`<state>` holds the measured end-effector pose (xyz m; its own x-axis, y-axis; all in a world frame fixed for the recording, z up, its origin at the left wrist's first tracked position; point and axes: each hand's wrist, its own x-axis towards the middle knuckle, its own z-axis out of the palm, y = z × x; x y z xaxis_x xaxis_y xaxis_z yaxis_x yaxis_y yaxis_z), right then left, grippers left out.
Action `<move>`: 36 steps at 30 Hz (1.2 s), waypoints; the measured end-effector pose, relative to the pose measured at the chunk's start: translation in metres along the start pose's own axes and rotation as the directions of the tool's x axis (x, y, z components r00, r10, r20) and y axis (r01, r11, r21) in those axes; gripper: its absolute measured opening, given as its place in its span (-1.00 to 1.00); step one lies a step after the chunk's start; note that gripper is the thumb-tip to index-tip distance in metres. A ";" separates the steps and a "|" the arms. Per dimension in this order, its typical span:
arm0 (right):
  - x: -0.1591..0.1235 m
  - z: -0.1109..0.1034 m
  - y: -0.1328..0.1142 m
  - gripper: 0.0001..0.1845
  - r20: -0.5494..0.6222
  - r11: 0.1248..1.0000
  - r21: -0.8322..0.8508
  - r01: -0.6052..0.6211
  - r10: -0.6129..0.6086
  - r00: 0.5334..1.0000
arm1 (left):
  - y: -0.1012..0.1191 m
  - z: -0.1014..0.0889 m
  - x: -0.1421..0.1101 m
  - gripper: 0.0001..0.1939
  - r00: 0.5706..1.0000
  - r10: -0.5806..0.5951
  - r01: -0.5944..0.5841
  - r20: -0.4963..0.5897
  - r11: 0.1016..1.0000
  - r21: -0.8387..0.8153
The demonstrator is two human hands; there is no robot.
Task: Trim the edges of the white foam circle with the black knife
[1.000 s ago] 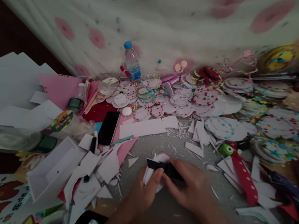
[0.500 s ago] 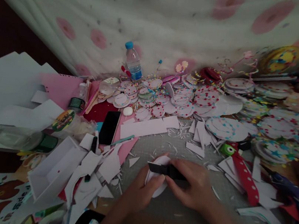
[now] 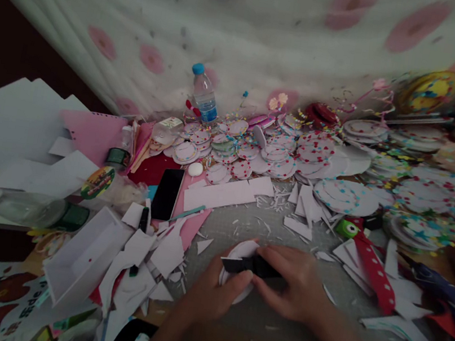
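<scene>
In the head view my left hand (image 3: 220, 289) is closed around a round white foam or paper disc (image 3: 245, 248), its thumb pressing near the blade. A black utility knife (image 3: 266, 266) is gripped in my right hand (image 3: 296, 280). Its dark blade (image 3: 233, 265) points left and lies across the disc, between my two hands. Part of the disc is hidden behind my fingers and the knife. Both hands are just above a grey cutting mat (image 3: 228, 225) strewn with thin white shavings.
Decorated round discs (image 3: 273, 153) are piled along the back, by a water bottle (image 3: 204, 96). At left lie a phone (image 3: 167, 194), a white box (image 3: 84, 257) and offcuts (image 3: 168, 253). A red dotted ribbon (image 3: 374, 272) and a dark blue glue gun (image 3: 444, 294) lie right.
The knife has shifted slightly down and its blade sits at a different tilt across the disc. Both hands keep their hold; the surroundings barely shift with the view.
</scene>
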<state>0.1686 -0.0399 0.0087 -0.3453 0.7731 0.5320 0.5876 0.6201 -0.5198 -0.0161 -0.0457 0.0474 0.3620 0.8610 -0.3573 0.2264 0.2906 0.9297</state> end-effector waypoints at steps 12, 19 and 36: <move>0.003 -0.002 -0.005 -0.81 0.005 0.997 -0.007 -0.078 0.078 0.997 | -0.012 0.016 -0.003 -0.62 0.962 -0.032 0.022 -0.271 0.999 -0.040; 0.003 -0.001 -0.006 -0.76 -0.038 0.995 -0.039 -0.089 0.087 0.995 | -0.021 0.022 0.001 -0.60 0.944 -0.050 0.029 -0.327 0.997 -0.068; -0.002 0.008 -0.008 -0.75 -0.072 0.956 0.028 -0.292 0.293 0.953 | -0.013 0.024 0.007 -0.61 0.918 0.268 -0.233 -0.292 0.961 0.151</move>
<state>0.1588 -0.0452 0.0067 -0.1043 0.9095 0.4025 0.6421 0.3706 -0.6711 0.0056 -0.0538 0.0310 0.1285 0.9903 -0.0524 0.2695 0.0160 0.9629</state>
